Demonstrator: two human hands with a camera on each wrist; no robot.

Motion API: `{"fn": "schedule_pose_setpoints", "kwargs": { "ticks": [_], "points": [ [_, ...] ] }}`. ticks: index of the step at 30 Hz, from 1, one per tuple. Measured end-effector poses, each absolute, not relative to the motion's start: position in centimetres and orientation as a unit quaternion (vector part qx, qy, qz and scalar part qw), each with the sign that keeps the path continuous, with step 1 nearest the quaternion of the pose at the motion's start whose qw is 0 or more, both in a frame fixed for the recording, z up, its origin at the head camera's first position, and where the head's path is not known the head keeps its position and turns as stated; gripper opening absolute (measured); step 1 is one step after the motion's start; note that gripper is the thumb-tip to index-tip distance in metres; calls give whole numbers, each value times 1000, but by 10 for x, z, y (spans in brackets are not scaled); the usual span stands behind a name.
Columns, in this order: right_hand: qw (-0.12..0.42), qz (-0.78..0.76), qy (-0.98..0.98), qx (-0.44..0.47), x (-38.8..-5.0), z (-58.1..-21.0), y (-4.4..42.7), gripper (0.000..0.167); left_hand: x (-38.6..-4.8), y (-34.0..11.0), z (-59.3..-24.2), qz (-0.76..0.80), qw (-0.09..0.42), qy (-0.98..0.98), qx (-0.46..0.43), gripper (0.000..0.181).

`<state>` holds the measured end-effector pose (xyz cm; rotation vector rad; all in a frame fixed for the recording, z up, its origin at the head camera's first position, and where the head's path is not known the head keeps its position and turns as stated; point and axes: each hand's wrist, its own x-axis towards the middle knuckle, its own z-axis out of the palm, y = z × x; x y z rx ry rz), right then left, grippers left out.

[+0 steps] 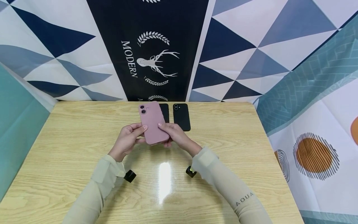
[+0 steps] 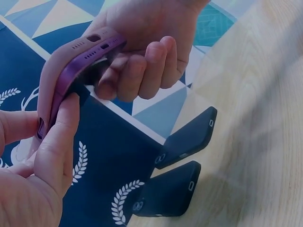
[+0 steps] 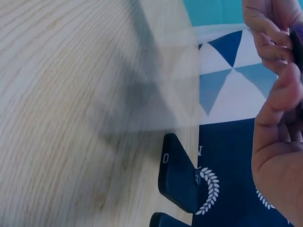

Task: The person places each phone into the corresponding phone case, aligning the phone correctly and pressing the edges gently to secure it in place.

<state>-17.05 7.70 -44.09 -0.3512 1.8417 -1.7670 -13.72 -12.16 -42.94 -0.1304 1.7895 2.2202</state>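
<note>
Both hands hold a pink phone case (image 1: 153, 124) with a purple-edged phone (image 2: 71, 75) in it, raised above the table's far part. Along its bottom edge, in the left wrist view, a gap shows between case and phone. My left hand (image 1: 128, 140) pinches the left side, thumb on the case back. From the other side my right hand (image 1: 179, 136) grips the lower right edge, thumb on the back and fingers beneath. Only a dark sliver of the phone shows at the right wrist view's edge.
Two black phones or phone cases lie at the table's far edge: one (image 1: 181, 116) to the right, another (image 1: 165, 112) partly behind the pink case. Patterned cloth (image 1: 237, 46) hangs behind the wooden table (image 1: 70, 140). A small black piece (image 1: 130, 176) sits by each sleeve cuff.
</note>
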Motion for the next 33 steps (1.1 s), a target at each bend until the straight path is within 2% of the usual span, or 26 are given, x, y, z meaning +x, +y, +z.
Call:
{"fn": "schedule_pose_setpoints", "kwargs": {
  "ticks": [2,7,16,20,29,33],
  "points": [
    [284,-666,677,-133,-170,-440,77,33,-137,-120,-430,776,141,613,-46,29],
    [286,-686,654,-139,-170,-437,77,39,-137,-118,-433,788,145,598,-35,21],
    [339,-679,628,-170,-179,-433,92,46,-136,-126,-433,801,214,558,10,12],
    [358,-669,625,-181,-184,-432,97,44,-135,-129,-430,801,226,554,10,20],
    [382,-659,621,-185,-188,-428,105,42,-134,-128,-431,812,172,558,26,11],
    [377,-672,608,-191,-190,-426,106,33,-134,-125,-432,825,145,545,30,11]
  ]
}}
